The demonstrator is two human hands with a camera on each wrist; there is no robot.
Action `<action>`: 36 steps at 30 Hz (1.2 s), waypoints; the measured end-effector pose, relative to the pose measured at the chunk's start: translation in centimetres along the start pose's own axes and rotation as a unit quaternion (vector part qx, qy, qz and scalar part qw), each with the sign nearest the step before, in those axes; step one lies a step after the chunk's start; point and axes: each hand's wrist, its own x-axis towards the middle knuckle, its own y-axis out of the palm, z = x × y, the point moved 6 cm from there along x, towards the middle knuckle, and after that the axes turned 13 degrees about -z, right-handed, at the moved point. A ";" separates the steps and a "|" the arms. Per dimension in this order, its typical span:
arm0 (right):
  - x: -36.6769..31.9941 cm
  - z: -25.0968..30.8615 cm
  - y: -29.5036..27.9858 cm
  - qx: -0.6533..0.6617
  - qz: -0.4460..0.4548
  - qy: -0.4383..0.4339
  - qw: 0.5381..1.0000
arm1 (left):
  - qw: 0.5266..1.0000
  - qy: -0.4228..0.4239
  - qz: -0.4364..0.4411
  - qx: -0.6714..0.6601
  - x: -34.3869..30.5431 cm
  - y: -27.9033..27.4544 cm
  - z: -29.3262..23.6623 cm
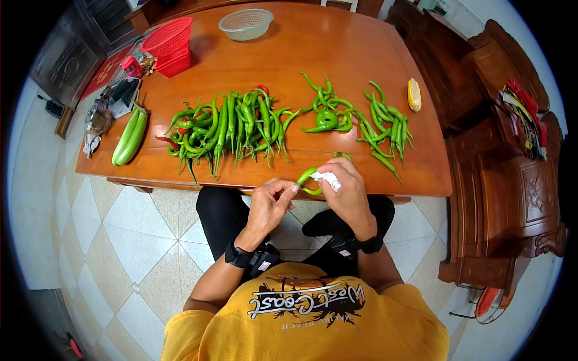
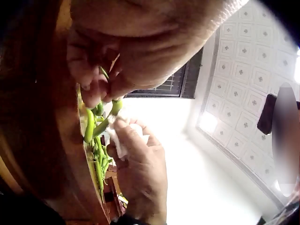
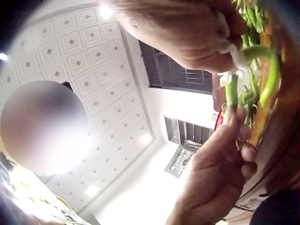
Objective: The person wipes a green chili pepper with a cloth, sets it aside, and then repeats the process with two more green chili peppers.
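**Pepper held at the bench edge**

The left hand [image 1: 269,204] pinches the green pepper [image 1: 306,176] by its end, seemingly to steady it; the right hand [image 1: 348,191] grips a white tissue [image 1: 327,178] against it; both hover at the bench's [image 1: 337,54] six o'clock edge; pepper heaps [image 1: 229,129] lie towards twelve.

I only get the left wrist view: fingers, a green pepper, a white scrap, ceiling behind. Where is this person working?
Observer: Seated at a wooden table; the left hand pinches the pepper and the right hand grips a tissue at its near edge.
Operator: Is that the only pepper?
Observer: No, green peppers lie across the table in one large heap and two smaller groups.
Operator: Anything else there?
Observer: A red basket and a pale basket at the far side, a corn cob on the right.
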 end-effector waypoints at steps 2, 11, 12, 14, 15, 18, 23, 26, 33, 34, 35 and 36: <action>-0.2 -0.8 -0.2 -0.016 0.010 -0.003 1.000 | 1.000 -0.011 0.004 0.015 0.2 0.0 0.9; 0.0 -3.4 -3.4 -0.051 -0.031 0.012 0.998 | 0.987 -0.108 0.049 -0.109 0.8 0.0 2.0; 0.3 -3.9 -4.2 -0.057 -0.041 0.013 0.997 | 0.985 -0.107 0.044 -0.125 1.1 -0.4 1.7; 0.7 -4.6 -5.8 -0.089 -0.071 -0.008 0.993 | 0.981 -0.106 0.034 -0.158 1.8 -1.5 0.8; 0.7 -5.4 -6.5 -0.112 -0.086 -0.005 0.990 | 0.983 -0.092 0.020 -0.160 2.2 -2.4 0.1; 0.5 -7.1 -8.5 -0.156 -0.109 0.024 0.981 | 0.982 -0.060 -0.051 -0.171 3.8 -5.3 -1.9; -0.1 -9.3 -9.7 -0.190 -0.104 0.074 0.973 | 0.976 0.062 -0.182 -0.103 6.4 -9.5 -4.7; -0.3 -9.7 -9.8 -0.200 -0.101 0.064 0.973 | 0.941 0.209 -0.265 0.034 7.1 -10.6 -6.4; -0.2 -9.4 -9.8 -0.220 -0.082 0.091 0.968 | 0.758 0.417 -0.317 0.389 7.4 -10.6 -8.1; -0.2 -9.4 -9.8 -0.223 -0.081 0.087 0.968 | 0.754 0.413 -0.311 0.406 7.5 -10.6 -7.8; -0.2 -9.4 -9.7 -0.226 -0.080 0.082 0.967 | 0.749 0.409 -0.304 0.423 7.6 -10.6 -7.5; -0.1 -9.4 -9.7 -0.231 -0.072 0.084 0.967 | 0.745 0.404 -0.298 0.440 7.6 -10.6 -7.3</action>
